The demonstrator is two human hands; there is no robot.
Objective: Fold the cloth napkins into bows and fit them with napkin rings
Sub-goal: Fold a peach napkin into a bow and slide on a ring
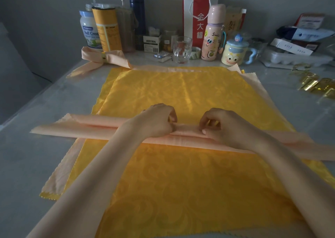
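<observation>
Folding strip: peach napkin point(87, 127), folded into a long band, lies left to right across the yellow napkins point(181, 91) on the tabletop point(23, 165).
Left grip point(159, 122): fingers curled, pinching the band's middle.
Right grip point(220, 127): pinching the band just beside it.
Finished bow point(104, 56): far left, ringed.
Napkin rings point(315, 85): gold, far right.

A folded napkin strip point(87, 127) is lying crosswise on the flat napkins point(181, 93), which are spreading over the bench point(27, 165). A finished bow point(103, 56) is sitting behind them at the left. Napkin rings point(315, 85) are lying at the right. A glass point(182, 50) and a lidded mug point(233, 54) are standing behind.
</observation>
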